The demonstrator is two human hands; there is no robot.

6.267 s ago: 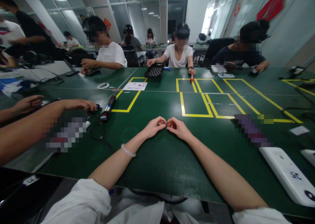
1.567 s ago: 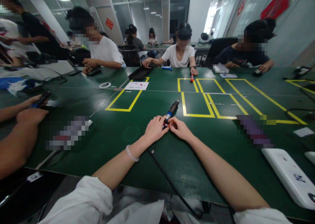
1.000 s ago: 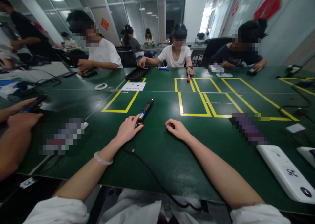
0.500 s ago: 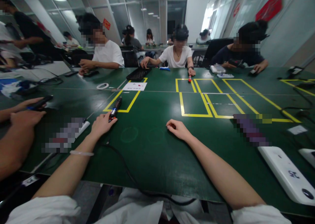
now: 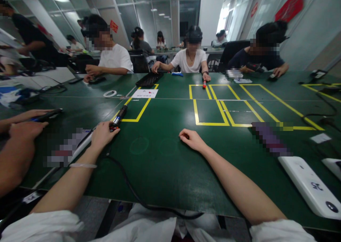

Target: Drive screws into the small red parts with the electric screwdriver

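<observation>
My left hand [image 5: 102, 136] lies on the left of the green table [image 5: 165, 174], its fingers wrapped round the rear end of a corded electric screwdriver [image 5: 119, 116]. That tool has a black front, a blue and silver middle and some red near my fingers; it points away from me over a yellow tape line. Its black cord [image 5: 126, 181] runs back to the table's front edge. My right hand [image 5: 194, 139] rests on its side near the middle, fingers curled in. Something small, dark and reddish shows faintly inside the curl, too hidden to name.
Yellow tape outlines [image 5: 211, 124] mark the table. A power bank [image 5: 306, 185] lies at right. Another person's hand [image 5: 26, 128] holds a dark tool at left. Across the table are a black tray [image 5: 149, 79], a paper sheet [image 5: 145, 93] and a tape ring [image 5: 110, 93].
My left hand has carried the screwdriver from beside my right hand out to the left. My right hand stays near the middle, curled. The far tray now sits further left than at first.
</observation>
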